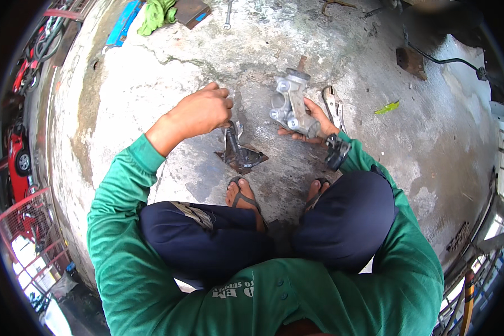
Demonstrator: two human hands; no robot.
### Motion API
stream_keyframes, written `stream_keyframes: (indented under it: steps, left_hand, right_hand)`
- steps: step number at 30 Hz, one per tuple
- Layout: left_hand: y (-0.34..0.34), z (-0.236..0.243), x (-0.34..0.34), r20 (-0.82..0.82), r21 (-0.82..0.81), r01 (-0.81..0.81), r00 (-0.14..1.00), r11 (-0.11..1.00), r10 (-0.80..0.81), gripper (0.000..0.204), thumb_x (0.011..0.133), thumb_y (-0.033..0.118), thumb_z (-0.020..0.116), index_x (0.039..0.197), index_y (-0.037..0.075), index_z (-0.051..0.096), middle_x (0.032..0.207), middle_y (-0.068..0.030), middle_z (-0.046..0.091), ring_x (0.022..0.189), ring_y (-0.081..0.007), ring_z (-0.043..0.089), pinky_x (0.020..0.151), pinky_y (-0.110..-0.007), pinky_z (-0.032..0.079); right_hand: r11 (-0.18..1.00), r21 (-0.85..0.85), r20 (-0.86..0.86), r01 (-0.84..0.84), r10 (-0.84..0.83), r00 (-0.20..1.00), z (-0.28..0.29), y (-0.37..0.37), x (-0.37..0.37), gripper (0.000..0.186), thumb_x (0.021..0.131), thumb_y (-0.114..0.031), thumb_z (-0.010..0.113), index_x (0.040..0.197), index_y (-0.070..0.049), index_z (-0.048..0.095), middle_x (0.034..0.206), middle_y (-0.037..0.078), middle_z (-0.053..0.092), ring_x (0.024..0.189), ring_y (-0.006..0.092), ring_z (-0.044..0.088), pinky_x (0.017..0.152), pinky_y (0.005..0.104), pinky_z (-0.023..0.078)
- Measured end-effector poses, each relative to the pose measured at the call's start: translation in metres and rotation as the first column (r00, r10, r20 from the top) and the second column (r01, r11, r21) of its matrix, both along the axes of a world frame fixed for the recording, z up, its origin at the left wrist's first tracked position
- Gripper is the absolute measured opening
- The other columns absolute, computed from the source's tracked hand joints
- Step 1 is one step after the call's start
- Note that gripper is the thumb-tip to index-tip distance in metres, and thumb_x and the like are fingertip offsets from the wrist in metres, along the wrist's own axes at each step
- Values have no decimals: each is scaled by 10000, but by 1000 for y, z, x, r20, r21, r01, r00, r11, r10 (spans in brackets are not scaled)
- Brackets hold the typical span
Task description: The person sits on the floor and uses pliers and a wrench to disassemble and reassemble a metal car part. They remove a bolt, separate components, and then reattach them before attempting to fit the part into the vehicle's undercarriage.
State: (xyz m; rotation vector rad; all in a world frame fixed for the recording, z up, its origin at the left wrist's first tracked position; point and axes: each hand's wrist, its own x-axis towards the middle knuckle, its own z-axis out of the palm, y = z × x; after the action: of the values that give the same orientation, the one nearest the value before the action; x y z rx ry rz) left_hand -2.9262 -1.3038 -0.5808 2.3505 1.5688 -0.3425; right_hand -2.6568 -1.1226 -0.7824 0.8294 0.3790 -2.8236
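Observation:
My right hand (317,122) grips a silver-grey cast metal housing (293,106) with round ports and bolt heads, held above the concrete. Its fingers wrap the lower end, and a dark device is strapped at the wrist. To the left, my left hand (204,112) is closed with the knuckles up; what its fingers hold is hidden. Just below those fingers a dark rod-like piece (233,140) slants down to a crumpled dark plastic wrapper (245,161) on the ground. Whether the fingers grip that rod cannot be told. Beside my right hand lie locking pliers (334,106).
A wrench (228,15), green cloth (157,15), brown box (192,12) and long blue object (123,23) lie at the far side. A green leaf (387,107) and rusty block (411,63) are to the right. My sandalled feet (242,193) stand close to the wrapper.

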Motion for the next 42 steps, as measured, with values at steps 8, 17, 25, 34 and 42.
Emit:
stream_keyframes:
  steps: [8, 17, 25, 34, 42]
  left_hand:
    - [-22, 6, -8, 18, 131, -106, 994, 986, 105, 271, 831, 312, 744, 727, 70, 681, 796, -54, 621, 900, -264, 591, 850, -411, 466]
    - [13, 15, -21, 300, 65, -183, 941, 981, 156, 325, 880, 303, 733, 760, 12, 651, 798, -135, 616, 875, -364, 600, 771, -447, 490]
    - [56, -62, -18, 584, -291, -291, 701, 911, 410, 445, 945, 407, 703, 827, -23, 685, 705, -167, 620, 675, -303, 606, 662, -418, 470]
    - [96, -97, 22, 562, -496, -348, 569, 795, 600, 450, 954, 397, 714, 858, -43, 723, 719, -93, 689, 681, -176, 633, 674, -358, 498]
    - [111, -126, 74, 485, -579, -448, 483, 682, 729, 413, 947, 343, 730, 828, -52, 730, 660, -99, 673, 630, -169, 646, 620, -343, 502]
  right_hand:
    - [991, -116, 212, -69, 93, 973, -21, 12, -22, 600, 1004, -530, 545, 1337, -32, 563, 1045, 190, 687, 668, 207, 618, 435, 272, 449]
    - [768, 422, 176, -482, 452, 874, 33, 59, 40, 673, 994, -549, 577, 1293, 52, 605, 1036, 266, 736, 627, 265, 727, 553, 326, 608]
    - [350, 901, 103, -255, 398, 911, 85, 82, 63, 498, 872, -82, 760, 1314, 73, 590, 1009, 104, 709, 784, 151, 674, 679, 277, 563]
    - [117, 922, 367, -369, 42, 929, 32, 54, 135, 454, 849, -10, 728, 1289, 3, 616, 1121, 65, 673, 970, 156, 631, 870, 319, 533]
    - [215, 958, 232, -191, -185, 955, 13, 41, 150, 497, 790, -56, 804, 1255, 5, 639, 1128, 98, 687, 1022, 210, 659, 909, 340, 537]
